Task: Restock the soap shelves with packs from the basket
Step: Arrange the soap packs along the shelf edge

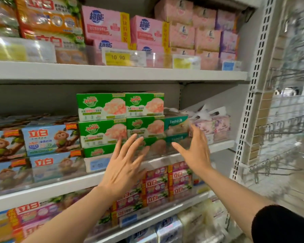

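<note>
Green soap packs [119,118] stand stacked in two columns on the middle shelf [221,145]. To their right sit teal soap packs [176,126]. My left hand [125,165] is raised with straight, spread fingers in front of the lower green packs. My right hand [194,151] is also spread, held in front of the teal packs. Neither hand holds anything. Whether the fingertips touch the packs is unclear. No basket is in view.
Blue monkey-print packs [51,139] fill the left of the middle shelf, lilac packs [212,124] the right. Pink boxes [147,32] line the upper shelf [112,72]. Pink-and-red packs [165,185] lie on the shelf below. A wire hook rack [279,134] hangs right of the perforated upright.
</note>
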